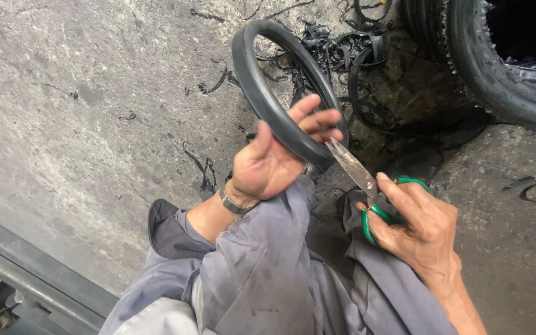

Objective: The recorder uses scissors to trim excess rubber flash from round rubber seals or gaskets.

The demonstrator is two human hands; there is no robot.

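- left hand (271,162): fingers closed around a black rubber ring (267,99), held tilted above the knees.
- right hand (418,222): fingers gripping green-handled metal scissors (367,186), blade tips touching the ring.

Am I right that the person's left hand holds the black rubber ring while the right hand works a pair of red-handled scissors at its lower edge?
Not quite: the scissors have green handles, not red, as the head view shows. The rest stands: the left hand holds the black rubber ring, and the right hand works the scissors.

A rough grey concrete floor (88,93) fills the view, littered with black rubber scraps (336,46). Large black tyres (497,68) stand at upper right; a dark metal rail (32,267) crosses lower left.
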